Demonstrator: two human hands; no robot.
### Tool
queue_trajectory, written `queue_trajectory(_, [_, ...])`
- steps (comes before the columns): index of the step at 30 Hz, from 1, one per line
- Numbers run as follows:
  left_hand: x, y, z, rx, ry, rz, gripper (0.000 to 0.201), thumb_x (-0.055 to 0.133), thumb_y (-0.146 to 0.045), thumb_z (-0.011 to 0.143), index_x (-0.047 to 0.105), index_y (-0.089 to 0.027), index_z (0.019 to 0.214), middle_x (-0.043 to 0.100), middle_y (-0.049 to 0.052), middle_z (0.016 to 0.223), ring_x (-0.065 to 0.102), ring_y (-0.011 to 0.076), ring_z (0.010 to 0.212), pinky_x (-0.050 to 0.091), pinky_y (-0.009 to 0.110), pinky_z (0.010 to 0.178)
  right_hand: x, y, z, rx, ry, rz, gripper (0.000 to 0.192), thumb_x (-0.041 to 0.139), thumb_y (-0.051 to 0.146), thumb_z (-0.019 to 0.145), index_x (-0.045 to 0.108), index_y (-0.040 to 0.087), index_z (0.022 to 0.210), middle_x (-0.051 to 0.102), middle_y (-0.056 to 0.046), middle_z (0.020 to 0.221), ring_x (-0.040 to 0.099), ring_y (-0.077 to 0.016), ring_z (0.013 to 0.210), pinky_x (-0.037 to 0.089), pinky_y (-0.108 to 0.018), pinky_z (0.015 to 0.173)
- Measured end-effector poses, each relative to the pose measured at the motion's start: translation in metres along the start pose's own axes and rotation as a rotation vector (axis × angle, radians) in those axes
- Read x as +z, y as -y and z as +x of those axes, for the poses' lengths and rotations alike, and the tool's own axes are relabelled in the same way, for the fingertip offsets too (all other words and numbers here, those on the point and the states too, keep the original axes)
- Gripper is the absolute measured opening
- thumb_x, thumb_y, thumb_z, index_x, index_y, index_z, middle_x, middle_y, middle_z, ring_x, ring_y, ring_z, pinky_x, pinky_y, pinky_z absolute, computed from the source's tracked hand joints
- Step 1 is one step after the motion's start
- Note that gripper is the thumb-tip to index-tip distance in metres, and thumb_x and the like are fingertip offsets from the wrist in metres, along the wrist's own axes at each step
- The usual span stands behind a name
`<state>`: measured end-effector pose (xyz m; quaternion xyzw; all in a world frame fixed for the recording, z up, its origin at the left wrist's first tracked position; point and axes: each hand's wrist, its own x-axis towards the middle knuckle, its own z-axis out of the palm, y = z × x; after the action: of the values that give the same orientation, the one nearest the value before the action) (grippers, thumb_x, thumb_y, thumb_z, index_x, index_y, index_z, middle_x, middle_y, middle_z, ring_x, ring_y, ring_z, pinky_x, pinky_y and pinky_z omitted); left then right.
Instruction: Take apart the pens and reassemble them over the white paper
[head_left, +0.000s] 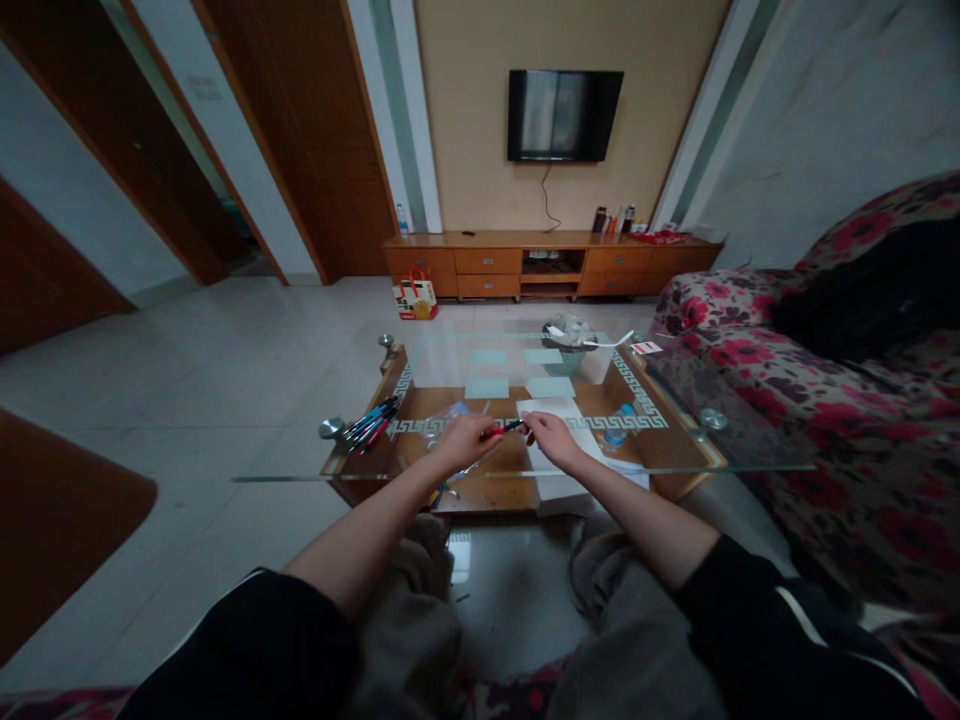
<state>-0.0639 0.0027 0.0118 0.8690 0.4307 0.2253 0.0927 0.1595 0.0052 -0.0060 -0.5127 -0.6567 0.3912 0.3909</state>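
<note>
Bunched well left of the hands, on the glass worktop (750, 450): slim pens (366, 430). Next, the left hand (471, 440), closed around the red end of a red-and-black pen (511, 426), held between the two hands. Then the right hand (551, 437), fingertips pinched at the black end, slightly apart from the left. Below the right hand, under the glass, a white box-like stack (559, 490). Farther right, a blue-capped clear bottle (616, 430).
</note>
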Motion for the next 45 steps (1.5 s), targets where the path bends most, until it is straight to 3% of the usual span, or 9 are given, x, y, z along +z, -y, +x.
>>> queue_trajectory(4, [0.001, -0.001, -0.001, -0.01, 0.026, -0.086, 0.029, 0.052, -0.043, 0.096, 0.069, -0.019, 0.09, 0.066, 0.002, 0.074, 0.055, 0.0137, 0.065, 0.032, 0.024, 0.06, 0.004, -0.003, -0.001, -0.058, 0.083, 0.097, 0.036, 0.058, 0.053, 0.087, 0.064, 0.018, 0.083, 0.066, -0.001, 0.078, 0.059, -0.0135, 0.062, 0.044, -0.025, 0.058])
queue_trajectory(8, [0.002, -0.004, 0.0, 0.039, 0.09, -0.171, 0.028, 0.051, -0.04, 0.096, 0.068, -0.019, 0.092, 0.066, 0.001, 0.075, 0.056, 0.0136, 0.067, 0.037, 0.024, 0.064, 0.007, -0.002, -0.003, -0.062, 0.105, 0.1, 0.035, 0.061, 0.052, 0.085, 0.063, 0.018, 0.077, 0.062, 0.001, 0.068, 0.057, -0.0133, 0.06, 0.044, -0.025, 0.058])
queue_trajectory(11, [0.002, -0.006, -0.001, 0.08, 0.127, -0.215, 0.029, 0.058, -0.045, 0.091, 0.066, -0.019, 0.101, 0.066, 0.001, 0.081, 0.057, 0.0144, 0.07, 0.041, 0.025, 0.067, 0.007, -0.001, -0.002, -0.028, 0.044, 0.128, 0.035, 0.058, 0.051, 0.087, 0.06, 0.019, 0.075, 0.061, 0.001, 0.065, 0.057, -0.0136, 0.06, 0.043, -0.024, 0.056])
queue_trajectory(15, [0.003, -0.003, -0.004, 0.146, 0.17, -0.196, 0.047, 0.072, -0.043, 0.079, 0.06, -0.022, 0.12, 0.067, 0.004, 0.099, 0.06, 0.0182, 0.086, 0.046, 0.027, 0.075, 0.004, -0.002, 0.002, 0.027, -0.065, 0.182, 0.034, 0.055, 0.052, 0.087, 0.06, 0.019, 0.08, 0.065, -0.001, 0.074, 0.059, -0.0136, 0.059, 0.042, -0.024, 0.053])
queue_trajectory(22, [0.007, 0.0, -0.005, 0.157, 0.186, -0.153, 0.054, 0.073, -0.03, 0.077, 0.055, -0.024, 0.127, 0.065, 0.004, 0.11, 0.061, 0.0206, 0.097, 0.048, 0.031, 0.085, 0.001, -0.006, 0.003, 0.017, -0.122, 0.141, 0.034, 0.056, 0.051, 0.087, 0.061, 0.019, 0.078, 0.063, 0.0, 0.07, 0.058, -0.0135, 0.056, 0.044, -0.026, 0.055])
queue_trajectory(29, [0.005, -0.002, -0.004, 0.151, 0.18, -0.172, 0.039, 0.071, -0.033, 0.082, 0.061, -0.023, 0.117, 0.067, 0.003, 0.098, 0.062, 0.018, 0.087, 0.047, 0.027, 0.076, 0.001, -0.008, 0.003, 0.005, -0.105, 0.083, 0.033, 0.055, 0.05, 0.088, 0.062, 0.019, 0.079, 0.064, 0.0, 0.068, 0.059, -0.0144, 0.057, 0.045, -0.026, 0.057])
queue_trajectory(39, [-0.001, -0.011, -0.001, 0.233, 0.143, -0.12, 0.033, 0.074, -0.044, 0.08, 0.068, -0.021, 0.103, 0.066, 0.005, 0.091, 0.061, 0.0176, 0.082, 0.044, 0.026, 0.072, 0.0, -0.003, 0.001, 0.023, -0.061, 0.122, 0.035, 0.055, 0.052, 0.087, 0.063, 0.019, 0.079, 0.065, -0.001, 0.069, 0.058, -0.014, 0.058, 0.042, -0.025, 0.053])
queue_trajectory(45, [0.007, -0.004, -0.002, 0.197, 0.133, -0.16, 0.038, 0.074, -0.044, 0.08, 0.064, -0.021, 0.109, 0.066, 0.004, 0.099, 0.062, 0.0183, 0.087, 0.045, 0.027, 0.075, 0.007, -0.001, -0.004, 0.041, 0.087, 0.193, 0.034, 0.064, 0.052, 0.082, 0.062, 0.018, 0.08, 0.062, 0.0, 0.068, 0.058, -0.0134, 0.06, 0.042, -0.022, 0.051])
